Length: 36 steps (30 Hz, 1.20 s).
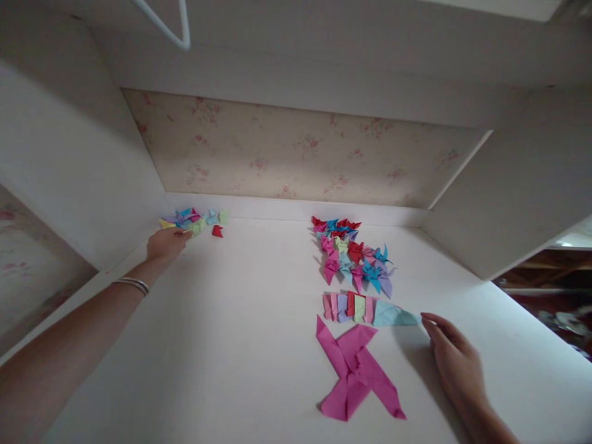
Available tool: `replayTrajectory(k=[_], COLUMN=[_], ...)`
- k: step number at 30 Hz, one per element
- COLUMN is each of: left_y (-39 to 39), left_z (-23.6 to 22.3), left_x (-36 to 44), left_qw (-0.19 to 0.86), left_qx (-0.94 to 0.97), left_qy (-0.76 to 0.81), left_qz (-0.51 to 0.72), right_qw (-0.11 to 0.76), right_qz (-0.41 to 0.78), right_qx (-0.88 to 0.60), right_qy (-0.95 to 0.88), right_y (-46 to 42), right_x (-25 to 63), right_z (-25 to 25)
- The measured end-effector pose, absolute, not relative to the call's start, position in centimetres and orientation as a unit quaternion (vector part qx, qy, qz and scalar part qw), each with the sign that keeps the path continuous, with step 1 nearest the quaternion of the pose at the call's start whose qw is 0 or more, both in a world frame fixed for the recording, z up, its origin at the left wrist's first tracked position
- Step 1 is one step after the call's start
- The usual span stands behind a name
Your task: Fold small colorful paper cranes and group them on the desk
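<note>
My left hand [166,242] reaches far across the white desk [240,333] to a small pile of folded paper pieces [192,221] at the back left. Its fingers are curled at the pile's edge; what they hold, if anything, is hidden. A silver bangle sits on that wrist. My right hand [451,354] lies flat and open on the desk. Its fingertips are just right of a light blue folded paper [393,316]. A row of small folded strips [349,306] lies left of that paper.
A heap of coloured origami cranes [354,256] lies at the back middle. A pink paper folded into a cross [356,370] lies near the front. Floral wallpaper [296,151] backs the alcove, with white side panels left and right. A white hanger hook [178,31] hangs above.
</note>
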State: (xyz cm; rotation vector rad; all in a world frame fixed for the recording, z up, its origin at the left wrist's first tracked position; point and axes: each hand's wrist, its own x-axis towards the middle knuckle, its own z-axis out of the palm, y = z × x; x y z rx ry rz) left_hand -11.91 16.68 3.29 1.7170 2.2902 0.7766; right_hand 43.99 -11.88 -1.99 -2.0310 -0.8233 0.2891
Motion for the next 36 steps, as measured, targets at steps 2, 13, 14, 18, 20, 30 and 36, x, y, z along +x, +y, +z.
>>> replayTrajectory(k=[2, 13, 14, 18, 20, 30, 36], left_y=[15.6, 4.0, 3.0, 0.4, -0.1, -0.6, -0.6], left_z=[3.6, 1.9, 1.6, 0.7, 0.2, -1.3, -0.9], left_x=[-11.7, -2.7, -1.7, 1.4, 2.1, 2.7, 3.3], left_qw=[0.118, 0.379, 0.394, 0.453, 0.463, 0.473, 0.456], left_qx=[0.551, 0.550, 0.550, 0.544, 0.548, 0.586, 0.605], left_qy=[0.770, 0.584, 0.572, 0.536, 0.530, 0.511, 0.503], left_qz=[0.297, 0.461, 0.463, 0.460, 0.452, 0.414, 0.415], right_qw=[0.450, 0.446, 0.446, 0.461, 0.463, 0.397, 0.508], right_qz=[0.118, 0.114, 0.113, 0.112, 0.108, 0.102, 0.139], right_qx=[-0.818, -0.806, -0.804, -0.794, -0.794, -0.818, -0.750], right_qy=[-0.338, -0.372, -0.376, -0.379, -0.378, -0.403, -0.401], right_y=[-11.9, -12.0, -12.0, -12.0, -12.0, -11.6, -10.1], right_x=[43.9, 44.0, 44.0, 44.2, 44.3, 44.3, 38.4], right_z=[-1.8, -1.9, -1.9, -2.4, -2.6, -2.4, -1.3])
